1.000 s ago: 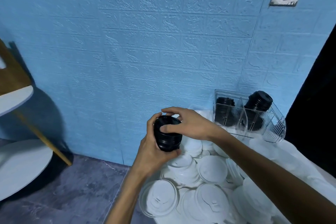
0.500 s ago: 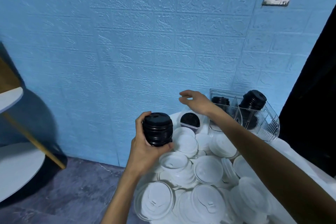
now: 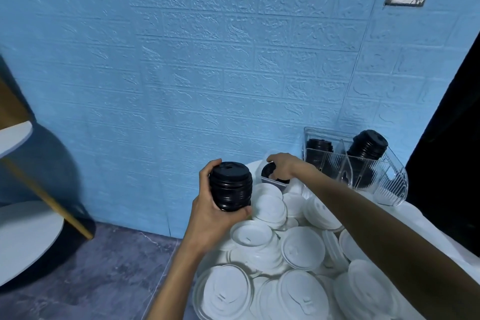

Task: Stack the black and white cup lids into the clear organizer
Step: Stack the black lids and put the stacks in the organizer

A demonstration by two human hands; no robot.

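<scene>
The left hand is gripping an upright stack of black lids, fingers wrapped around it, above the near-left edge of the white lids piled on the tabletop. The right hand is curling over a single black lid farther back. The clear organizer, far right, is holding two black stacks.

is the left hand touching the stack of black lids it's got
Touching. The head view shows the left hand wrapped round the stack of black lids, with the thumb on its left side and fingertips pressing under its lower right edge, no gap visible.
</scene>
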